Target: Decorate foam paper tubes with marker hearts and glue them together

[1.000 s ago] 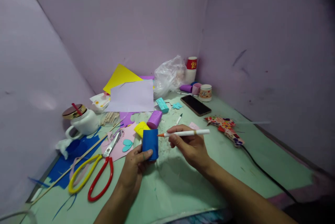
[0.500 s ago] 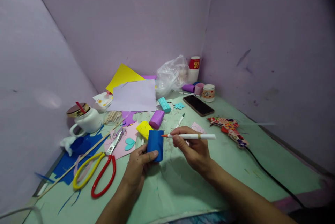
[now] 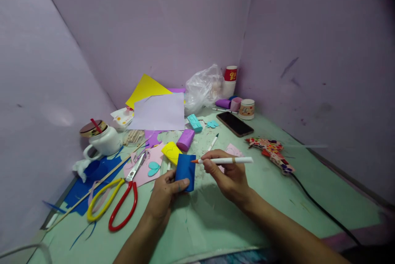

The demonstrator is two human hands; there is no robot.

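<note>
My left hand [image 3: 166, 194] grips a small blue foam roll [image 3: 185, 169] near its lower end, thumb across the front. A white marker pen [image 3: 233, 160] with an orange tip is pinched in my right hand [image 3: 228, 177]. Its tip lies at the upper right edge of the blue roll; whether it touches, I cannot tell. Just behind the roll are a yellow piece [image 3: 171, 153] with a heart drawn on it and a purple roll [image 3: 185, 140]. Left of my left hand lie scissors [image 3: 123, 190] with one yellow and one red handle.
A glue gun [image 3: 268, 149] with a black cord lies at the right. Farther back are a phone [image 3: 235, 123], a paper cup [image 3: 247, 110], a plastic bag [image 3: 203, 89] and foam sheets [image 3: 159, 112]. A lidded white mug [image 3: 105, 140] and a long wooden stick [image 3: 92, 190] are at the left.
The blue roll has tilted slightly and shifted a little to the right in my left hand. The marker's tip stays close to its upper right edge. The view has shifted slightly.
</note>
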